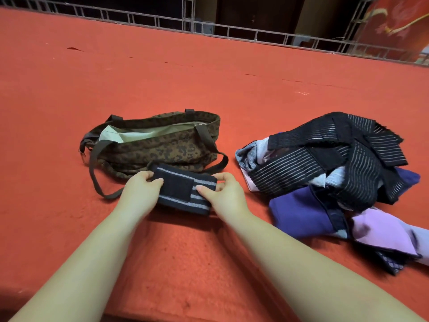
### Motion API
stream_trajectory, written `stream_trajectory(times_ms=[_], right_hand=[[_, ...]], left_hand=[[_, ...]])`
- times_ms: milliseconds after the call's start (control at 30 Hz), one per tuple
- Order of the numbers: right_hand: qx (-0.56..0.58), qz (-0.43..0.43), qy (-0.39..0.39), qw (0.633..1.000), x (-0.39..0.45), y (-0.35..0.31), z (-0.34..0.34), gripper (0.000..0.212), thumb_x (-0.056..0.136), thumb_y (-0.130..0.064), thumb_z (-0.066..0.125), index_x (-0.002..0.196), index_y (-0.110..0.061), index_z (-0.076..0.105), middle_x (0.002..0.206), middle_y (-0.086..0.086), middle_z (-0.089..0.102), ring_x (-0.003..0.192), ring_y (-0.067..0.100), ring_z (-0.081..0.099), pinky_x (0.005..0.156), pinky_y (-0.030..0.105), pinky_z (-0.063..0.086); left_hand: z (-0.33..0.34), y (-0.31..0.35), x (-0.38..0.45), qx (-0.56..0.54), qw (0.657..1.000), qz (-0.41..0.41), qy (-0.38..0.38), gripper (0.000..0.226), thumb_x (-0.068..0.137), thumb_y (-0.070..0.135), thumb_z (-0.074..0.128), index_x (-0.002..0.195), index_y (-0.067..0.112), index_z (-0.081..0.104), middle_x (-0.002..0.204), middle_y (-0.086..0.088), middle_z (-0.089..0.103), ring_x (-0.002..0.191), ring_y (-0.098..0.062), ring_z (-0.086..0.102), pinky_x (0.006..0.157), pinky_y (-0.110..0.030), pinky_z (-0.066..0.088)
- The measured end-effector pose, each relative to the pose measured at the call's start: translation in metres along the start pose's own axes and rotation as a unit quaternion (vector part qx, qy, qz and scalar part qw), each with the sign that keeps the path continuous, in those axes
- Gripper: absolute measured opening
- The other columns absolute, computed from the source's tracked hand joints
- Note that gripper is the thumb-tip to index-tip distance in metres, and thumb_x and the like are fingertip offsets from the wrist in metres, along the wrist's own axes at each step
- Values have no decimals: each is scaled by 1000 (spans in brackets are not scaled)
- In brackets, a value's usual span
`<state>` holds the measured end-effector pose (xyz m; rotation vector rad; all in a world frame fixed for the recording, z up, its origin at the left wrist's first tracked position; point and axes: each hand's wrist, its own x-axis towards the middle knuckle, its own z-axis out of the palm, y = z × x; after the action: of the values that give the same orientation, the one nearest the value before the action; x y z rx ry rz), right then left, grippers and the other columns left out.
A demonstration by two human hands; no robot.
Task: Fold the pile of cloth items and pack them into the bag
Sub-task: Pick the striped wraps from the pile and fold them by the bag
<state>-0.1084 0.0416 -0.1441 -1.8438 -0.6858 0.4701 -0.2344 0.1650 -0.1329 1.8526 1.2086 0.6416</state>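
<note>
- I see the leopard-print bag (162, 147) lying on the red carpet (209, 89), its mouth gaping open; only pale lining shows inside, and I can't tell whether anything is packed deeper.
- My left hand (141, 189) and right hand (222, 191) each pinch 1 end of a folded dark striped band (183, 189), thumbs on top, just in front of the bag.
- The unfolded pile of cloth (329, 182) sits to the right, apart from the bag.
</note>
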Motion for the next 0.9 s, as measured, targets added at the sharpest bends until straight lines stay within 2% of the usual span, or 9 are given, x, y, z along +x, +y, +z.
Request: stream_trajectory(times_ms=[133, 233, 333, 400, 467, 567, 667, 800, 900], right_hand=[[-10, 6, 7, 1000, 14, -5, 10, 50, 79, -23, 75, 120, -19, 46, 78, -10, 55, 81, 14, 59, 81, 35, 51], [-53, -37, -19, 998, 13, 0, 16, 54, 83, -21, 70, 130, -20, 43, 105, -8, 59, 100, 13, 60, 95, 35, 48], [-231, -166, -23, 959, 3, 18, 20, 52, 90, -35, 56, 139, -21, 44, 146, 2, 40, 133, 18, 37, 113, 30, 26], [-289, -217, -48, 931, -6, 24, 20, 59, 92, -56, 36, 140, -23, 45, 155, 4, 28, 142, 22, 25, 117, 34, 14], [-319, -221, -105, 916, -12, 25, 17, 82, 82, -73, 13, 146, -26, 35, 159, 1, 14, 147, 18, 8, 117, 32, -4], [-358, -215, -154, 895, -16, 25, 10, 93, 70, -72, 1, 151, -28, 17, 161, -2, 1, 147, 14, -7, 110, 27, -17], [-378, -203, -186, 884, -16, 28, 7, 92, 74, -78, 8, 152, -29, 9, 161, -1, -3, 147, 13, -11, 111, 30, -16], [-412, -199, -215, 863, -14, 32, 4, 87, 76, -74, 13, 152, -31, 2, 160, -1, -7, 146, 13, -12, 115, 35, -11], [-416, -164, -248, 859, -14, 23, 2, 75, 92, -63, 31, 152, -29, 2, 160, -1, -10, 146, 14, -12, 120, 39, -4]], left_hand=[[-2, -2, 11, 27, 999, 20, 42, 40, 90, 23, 61, 126, 6, 57, 122, -9, 63, 116, -24, 55, 98, -33, 38], [1, -10, 14, 67, 996, 17, 52, 44, 91, 28, 59, 131, 9, 52, 121, -8, 61, 116, -27, 54, 97, -35, 38], [6, -19, 8, 151, 986, 47, 57, 51, 92, 31, 57, 135, 6, 45, 129, -16, 53, 120, -32, 48, 100, -42, 36], [7, -23, -3, 206, 965, 116, 109, 54, 89, 28, 62, 134, 5, 46, 131, -19, 48, 120, -38, 45, 99, -51, 36], [8, -25, -15, 230, 939, 206, 149, 48, 87, 25, 62, 128, 4, 52, 129, -17, 50, 117, -39, 48, 95, -54, 39], [11, -32, -21, 293, 921, 249, 63, 47, 90, 31, 45, 125, 1, 58, 130, -18, 56, 119, -36, 53, 97, -52, 42], [15, -38, -19, 325, 927, 185, -37, 53, 100, 31, 38, 147, 7, 31, 156, -10, 23, 145, -24, 21, 117, -35, 15], [12, -38, -20, 314, 931, 172, -71, 57, 101, 35, 31, 151, 13, 16, 160, -1, 7, 147, -15, 3, 118, -28, 1], [9, -34, -22, 342, 920, 162, -101, 59, 102, 38, 29, 152, 14, 11, 160, -1, 2, 147, -14, 0, 118, -30, 0]])
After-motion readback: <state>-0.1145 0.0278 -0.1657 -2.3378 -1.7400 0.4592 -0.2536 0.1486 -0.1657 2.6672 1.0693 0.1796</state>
